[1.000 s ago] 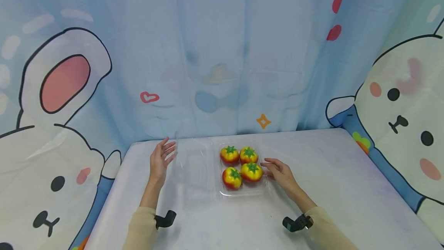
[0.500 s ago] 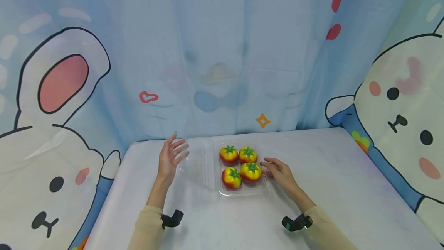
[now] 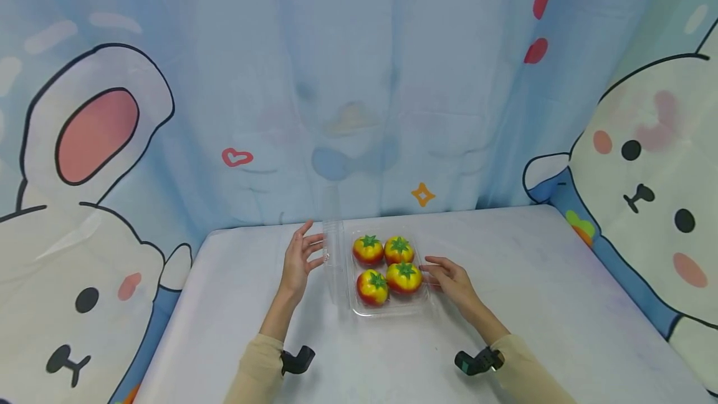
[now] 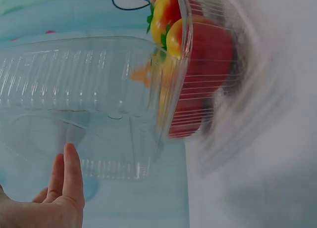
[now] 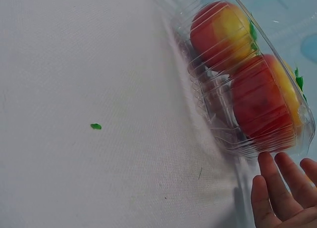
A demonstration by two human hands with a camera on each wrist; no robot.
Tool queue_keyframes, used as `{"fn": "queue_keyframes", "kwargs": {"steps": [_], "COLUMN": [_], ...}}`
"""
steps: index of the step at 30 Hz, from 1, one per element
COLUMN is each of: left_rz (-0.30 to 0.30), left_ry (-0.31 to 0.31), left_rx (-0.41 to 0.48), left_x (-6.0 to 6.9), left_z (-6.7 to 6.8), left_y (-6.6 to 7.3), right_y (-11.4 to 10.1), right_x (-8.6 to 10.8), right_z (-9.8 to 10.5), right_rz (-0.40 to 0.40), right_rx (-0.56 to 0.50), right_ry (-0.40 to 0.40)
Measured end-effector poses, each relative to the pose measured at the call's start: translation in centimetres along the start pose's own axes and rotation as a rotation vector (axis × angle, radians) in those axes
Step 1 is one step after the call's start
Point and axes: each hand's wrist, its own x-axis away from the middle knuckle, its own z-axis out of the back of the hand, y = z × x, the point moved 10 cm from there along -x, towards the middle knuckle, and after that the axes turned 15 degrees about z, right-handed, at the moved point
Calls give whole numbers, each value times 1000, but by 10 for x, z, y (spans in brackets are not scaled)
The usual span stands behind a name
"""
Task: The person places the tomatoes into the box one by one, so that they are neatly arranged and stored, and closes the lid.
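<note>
A clear plastic clamshell box (image 3: 387,312) sits on the table with several red-and-yellow, tomato-like fruits (image 3: 404,278) in its base, green leafy tops facing up. Its hinged lid (image 3: 335,260) stands roughly upright on the left side. My left hand (image 3: 298,267) is at the lid's outer face, fingers extended; in the left wrist view the fingertips (image 4: 71,151) lie against or very close to the clear plastic. My right hand (image 3: 455,284) is at the base's right wall, and in the right wrist view its loosely extended fingers (image 5: 267,164) reach the box's end.
A white cloth covers the table (image 3: 381,360). Behind it hangs a blue curtain (image 3: 359,80) printed with cartoon rabbits. One tiny green scrap (image 5: 95,126) lies on the cloth in the right wrist view.
My left hand has moved rightward, and the lid has swung up from lying out on the left to nearly upright. The right hand and the fruits have stayed in place.
</note>
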Motion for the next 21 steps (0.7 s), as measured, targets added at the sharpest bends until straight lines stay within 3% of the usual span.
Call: {"fn": "queue_keyframes", "kwargs": {"steps": [6, 21], "left_rz": [-1, -23], "left_ry": [-11, -51], "left_rx": [-42, -87], "left_x": [0, 4], "left_z": [-7, -24], "left_y": [-12, -23], "right_y": [-3, 2], "right_x": [6, 14], "right_z": [0, 1], "right_rz": [-4, -34], "right_rx": [3, 5], "right_ry": [-3, 9]}}
